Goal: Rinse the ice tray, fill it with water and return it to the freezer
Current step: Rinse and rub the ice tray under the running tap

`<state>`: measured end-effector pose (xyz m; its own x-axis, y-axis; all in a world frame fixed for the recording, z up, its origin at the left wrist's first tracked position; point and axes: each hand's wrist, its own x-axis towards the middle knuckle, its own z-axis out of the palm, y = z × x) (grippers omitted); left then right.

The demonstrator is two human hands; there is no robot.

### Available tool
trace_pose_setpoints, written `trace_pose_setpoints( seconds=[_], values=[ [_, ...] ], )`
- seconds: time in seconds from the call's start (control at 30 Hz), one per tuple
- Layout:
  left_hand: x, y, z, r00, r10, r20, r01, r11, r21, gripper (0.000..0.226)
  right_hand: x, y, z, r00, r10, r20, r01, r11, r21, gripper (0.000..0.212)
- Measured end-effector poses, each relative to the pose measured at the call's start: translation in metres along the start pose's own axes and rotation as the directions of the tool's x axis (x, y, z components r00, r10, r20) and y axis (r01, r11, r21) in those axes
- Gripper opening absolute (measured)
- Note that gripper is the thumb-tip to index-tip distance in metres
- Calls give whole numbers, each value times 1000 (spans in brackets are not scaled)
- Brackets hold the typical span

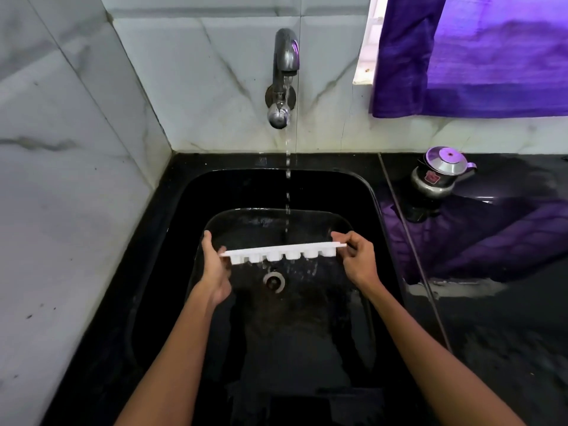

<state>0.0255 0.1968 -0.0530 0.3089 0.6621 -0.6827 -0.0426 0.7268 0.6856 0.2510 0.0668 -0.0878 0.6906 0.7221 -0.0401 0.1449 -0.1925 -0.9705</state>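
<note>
Ice tray (282, 252) is hanging over the black sink (362, 192), held level at both short ends beneath the stream falling from the tap (285, 56). The left hand (215, 265) is cupping one end from below with its fingers reaching over the far edge; the right hand (358, 259) is pinching the other end's rim. To my eye the water is meeting the tray near its middle — sliding the tray sideways under the stream and tipping it slightly would probably reach every pocket. Seen edge-on, the tray is hiding its top face, so I cannot tell how full the pockets are. A steel pot (441, 176) is standing on the counter (507, 318) — well apart.
</note>
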Motion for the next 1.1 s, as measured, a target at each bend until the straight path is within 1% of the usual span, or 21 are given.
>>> trace_pose_setpoints(
  seconds=[0.07,0.1,0.17,0.2,0.27,0.3,0.37,0.43,0.5,0.57,0.6,0.67,0.73,0.77,0.8,0.87,0.93,1.0,1.1],
  values=[
    [-2,-6,-8,999,-45,0,45,999,0,81,-8,10,-3,1000,2,10,-1,1000,-28,49],
    [-2,-10,-11,998,-66,6,66,998,7,78,-13,14,-5,1000,15,24,-14,999,-43,50],
    [-3,-19,-15,994,-103,18,102,993,63,67,-21,22,-10,998,14,60,-10,998,-67,45],
    [-3,-22,-16,994,-113,-3,113,990,88,59,-25,27,-11,997,3,74,3,997,-78,43],
    [-3,-29,-16,990,-117,-82,123,990,69,41,-28,33,-13,996,-20,88,29,994,-103,43],
    [-3,-32,-16,987,-108,-119,114,992,45,36,-29,33,-13,995,-32,90,42,993,-114,43],
    [-7,-30,-10,981,-73,-180,72,997,-14,35,-26,26,-11,992,-86,91,98,985,-140,44],
    [-8,-24,-6,970,-28,-243,12,998,-68,35,-19,13,-10,978,-178,113,196,964,-177,44],
    [-11,-12,-3,958,24,-285,-53,994,-97,29,-9,-5,-11,953,-268,143,293,935,-200,42],
    [-17,2,-1,953,79,-292,-111,989,-94,20,1,-27,-10,910,-371,186,410,876,-256,38],
    [-21,9,-1,950,107,-294,-138,987,-87,20,7,-38,-10,883,-413,222,464,837,-289,37],
    [-27,21,-1,935,175,-309,-205,976,-68,23,17,-57,-11,838,-447,314,540,765,-352,35],
    [-32,32,-2,899,269,-345,-292,956,-15,25,26,-72,-12,826,-436,357,557,731,-395,41],
    [-34,37,-1,878,317,-359,-336,942,11,25,32,-79,-11,832,-439,338,549,738,-393,44],
    [-36,41,-1,858,359,-368,-373,927,33,24,36,-85,-9,842,-444,307,535,761,-368,43],
    [-37,47,1,827,414,-380,-424,903,61,23,43,-99,-2,860,-427,282,503,805,-314,33],
    [-36,49,3,809,436,-395,-446,892,72,22,48,-109,11,870,-361,336,471,812,-346,29],
    [-34,49,6,801,434,-414,-451,890,60,20,54,-111,23,868,-306,391,467,772,-431,36],
    [-30,51,10,784,434,-443,-461,886,51,18,64,-110,39,875,-288,389,464,725,-509,37]
  ],
)
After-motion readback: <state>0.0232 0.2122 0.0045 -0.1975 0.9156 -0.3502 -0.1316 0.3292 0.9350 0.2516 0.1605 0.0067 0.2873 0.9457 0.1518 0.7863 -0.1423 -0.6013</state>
